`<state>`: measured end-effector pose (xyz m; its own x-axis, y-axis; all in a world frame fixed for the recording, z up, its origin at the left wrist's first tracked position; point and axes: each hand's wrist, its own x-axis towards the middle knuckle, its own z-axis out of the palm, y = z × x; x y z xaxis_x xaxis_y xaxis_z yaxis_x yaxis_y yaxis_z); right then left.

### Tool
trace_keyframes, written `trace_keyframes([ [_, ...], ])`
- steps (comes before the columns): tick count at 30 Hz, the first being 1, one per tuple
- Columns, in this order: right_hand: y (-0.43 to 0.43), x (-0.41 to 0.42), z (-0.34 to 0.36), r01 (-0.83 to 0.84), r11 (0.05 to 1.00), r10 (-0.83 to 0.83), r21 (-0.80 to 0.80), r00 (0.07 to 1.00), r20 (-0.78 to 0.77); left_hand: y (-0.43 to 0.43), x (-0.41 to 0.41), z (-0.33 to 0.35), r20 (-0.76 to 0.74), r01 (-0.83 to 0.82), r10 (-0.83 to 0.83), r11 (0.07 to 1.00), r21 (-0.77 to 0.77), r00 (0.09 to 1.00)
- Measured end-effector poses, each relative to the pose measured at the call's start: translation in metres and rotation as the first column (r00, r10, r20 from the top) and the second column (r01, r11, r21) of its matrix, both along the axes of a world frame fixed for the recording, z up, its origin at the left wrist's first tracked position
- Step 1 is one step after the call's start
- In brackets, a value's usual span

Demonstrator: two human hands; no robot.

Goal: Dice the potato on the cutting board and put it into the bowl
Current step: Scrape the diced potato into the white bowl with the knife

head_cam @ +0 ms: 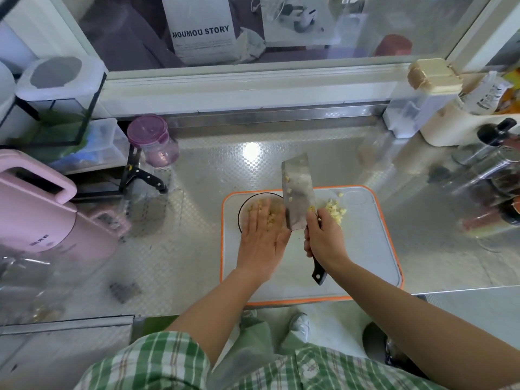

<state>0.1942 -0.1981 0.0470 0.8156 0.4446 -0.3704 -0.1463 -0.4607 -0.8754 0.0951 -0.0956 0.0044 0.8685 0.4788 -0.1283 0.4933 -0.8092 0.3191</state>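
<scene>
Orange-rimmed and grey, the cutting board (365, 249) lies on the patterned steel counter (197, 249), straight ahead of the person. A clear bowl (244, 205) sits on the board at its 10 o'clock corner and holds part of the diced potato (257, 206). The rest, a small heap of potato cubes (336, 211), lies on the board toward 1 o'clock, just beside the right hand.

The left hand (263, 237) is flat, palm down, over the near side of the bowl. Its fingers are straight and close together, tips pointing to 12 o'clock above the dice; whether they touch the pieces cannot be told.

The right hand (323, 240) is wrapped around the black handle of a cleaver (299, 190), fingers clamped on it, with the handle end sticking out toward 6 o'clock. The blade stands up between the two hands with its tip toward 12 o'clock, right beside the bowl's 3 o'clock rim. A few yellow bits are stuck to its flat side.

Off the board, a pink kettle (42, 215) stands at 9 o'clock on the counter. A purple-lidded jar (153, 142) stands at 11 o'clock, and a black-handled knife (146, 177) rests in a rack at the jar's 6 o'clock.
</scene>
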Motion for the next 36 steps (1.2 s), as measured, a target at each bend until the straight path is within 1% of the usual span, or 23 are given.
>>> trace_keyframes([
  [2,0.000,-0.001,0.001,-0.011,1.000,0.011,0.000,1.000,-0.001,0.000,-0.002,0.004,0.006,0.021,-0.021,1.000,-0.007,1.000],
  [5,-0.002,-0.002,0.002,-0.017,1.000,0.017,-0.007,1.000,0.009,0.001,0.000,0.009,0.131,-0.056,0.056,0.998,-0.003,0.990],
  [7,-0.005,-0.003,0.003,-0.038,0.999,0.038,-0.011,0.999,0.007,0.000,0.004,0.013,0.182,-0.047,0.048,0.999,-0.010,0.982],
  [9,-0.006,-0.004,0.004,-0.065,0.998,0.065,-0.016,0.998,-0.004,-0.001,0.007,0.014,0.141,-0.015,0.017,1.000,-0.012,0.990],
  [12,-0.011,-0.005,0.006,-0.071,0.997,0.071,-0.038,0.997,0.005,0.001,0.007,0.012,0.060,-0.080,0.079,0.997,0.008,0.995],
  [14,-0.015,-0.004,0.007,-0.078,0.996,0.078,-0.046,0.997,0.007,0.001,0.006,0.010,0.064,-0.102,0.101,0.995,0.006,0.993],
  [16,-0.019,-0.003,0.008,-0.104,0.993,0.105,-0.063,0.994,0.013,-0.001,0.005,0.010,0.059,-0.066,0.066,0.998,-0.001,0.996],
  [18,-0.022,-0.004,0.009,-0.123,0.989,0.125,-0.078,0.992,0.018,-0.002,0.007,0.012,0.043,-0.073,0.073,0.997,0.002,0.996],
  [20,-0.026,-0.004,0.010,-0.135,0.987,0.136,-0.084,0.991,0.014,0.000,0.011,0.016,0.077,-0.101,0.101,0.995,0.002,0.992],
  [21,-0.027,-0.004,0.010,-0.143,0.986,0.145,-0.086,0.989,0.013,0.000,0.011,0.018,0.090,-0.086,0.085,0.996,0.005,0.992],
  [23,-0.029,-0.004,0.012,-0.160,0.983,0.162,-0.090,0.987,0.012,0.000,0.011,0.017,0.054,-0.032,0.031,0.999,0.015,0.998],
  [25,-0.030,-0.004,0.012,-0.161,0.983,0.162,-0.090,0.987,0.011,0.001,0.010,0.015,0.023,-0.057,0.056,0.998,0.018,0.998],
  [27,-0.031,-0.003,0.012,-0.156,0.984,0.158,-0.089,0.987,0.009,0.000,0.011,0.016,0.056,-0.101,0.100,0.995,0.000,0.993],
  [31,-0.031,-0.003,0.013,-0.203,0.975,0.203,-0.091,0.979,-0.002,-0.004,0.019,0.019,0.097,-0.027,0.025,0.999,0.024,0.995],
  [33,-0.032,-0.003,0.014,-0.213,0.972,0.215,-0.094,0.977,0.003,-0.003,0.022,0.020,0.066,-0.061,0.060,0.998,0.015,0.996],
  [36,-0.037,0.000,0.013,-0.191,0.977,0.191,-0.099,0.982,-0.011,0.003,0.017,0.017,0.031,-0.158,0.157,0.987,0.021,0.987],
])
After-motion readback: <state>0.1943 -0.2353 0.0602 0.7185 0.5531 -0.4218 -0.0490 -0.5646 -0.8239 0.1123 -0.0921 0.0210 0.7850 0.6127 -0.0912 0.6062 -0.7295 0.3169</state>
